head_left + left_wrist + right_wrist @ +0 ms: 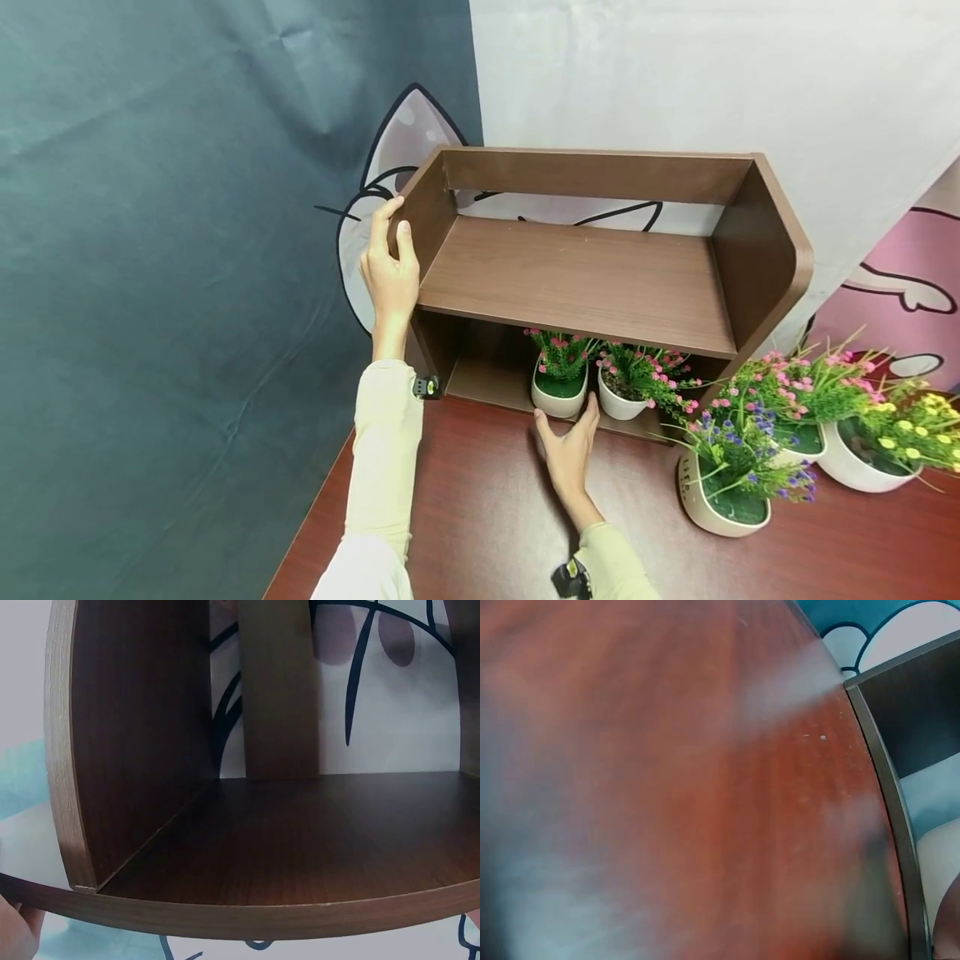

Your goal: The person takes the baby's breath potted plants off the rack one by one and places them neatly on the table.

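My left hand (392, 271) grips the rounded front corner of the left side panel on a brown wooden shelf (577, 267). In the left wrist view, that panel's edge (247, 919) curves across the bottom, with bits of the hand at both corners. At the lower compartment, my right hand (572, 458) has thumb and fingers spread around the front base of an oval white flowerpot (560, 405) with pink flowers. A second white flowerpot (622, 407), also with pink flowers, stands just to its right. In the right wrist view, a pale pot (934, 859) shows at the edge.
To the right of the shelf stand several more potted plants: a cream pot (705, 504) with blue-purple flowers, a pot with yellow flowers (911, 429), and pink flowers (787, 387). All rest on a reddish-brown table (480, 500). A dark green curtain (165, 250) hangs at the left.
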Available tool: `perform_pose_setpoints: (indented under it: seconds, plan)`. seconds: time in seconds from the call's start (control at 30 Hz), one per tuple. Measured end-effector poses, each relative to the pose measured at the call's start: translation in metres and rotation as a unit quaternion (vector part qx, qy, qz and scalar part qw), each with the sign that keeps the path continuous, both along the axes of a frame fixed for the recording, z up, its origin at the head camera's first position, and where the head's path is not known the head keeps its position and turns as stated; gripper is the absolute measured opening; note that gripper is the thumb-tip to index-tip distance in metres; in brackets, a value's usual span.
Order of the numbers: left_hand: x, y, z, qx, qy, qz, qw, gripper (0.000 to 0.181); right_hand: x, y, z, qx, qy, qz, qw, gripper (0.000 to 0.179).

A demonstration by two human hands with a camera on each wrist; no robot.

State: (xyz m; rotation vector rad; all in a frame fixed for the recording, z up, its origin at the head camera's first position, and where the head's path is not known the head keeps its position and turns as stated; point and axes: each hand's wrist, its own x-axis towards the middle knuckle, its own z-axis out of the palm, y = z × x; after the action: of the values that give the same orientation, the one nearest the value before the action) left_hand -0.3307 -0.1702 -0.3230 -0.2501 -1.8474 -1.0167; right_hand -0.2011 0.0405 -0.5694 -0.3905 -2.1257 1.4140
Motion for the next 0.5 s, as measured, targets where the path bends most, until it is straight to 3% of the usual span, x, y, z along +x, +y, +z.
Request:
perform_pose_setpoints:
  seconds: [0.23,0.5]
  plan:
    - [0.000,-0.001,0.000,-0.001,0.008,0.003,1.0000,0.027,-0.014,-0.005,0.004,0.016,-0.002,-0.030,0.9994,0.096]
    - [0.000,0.000,-0.001,-0.002,0.007,-0.004,1.0000,0.027,-0.021,-0.008,0.003,0.029,-0.005,-0.042,0.9987,0.095]
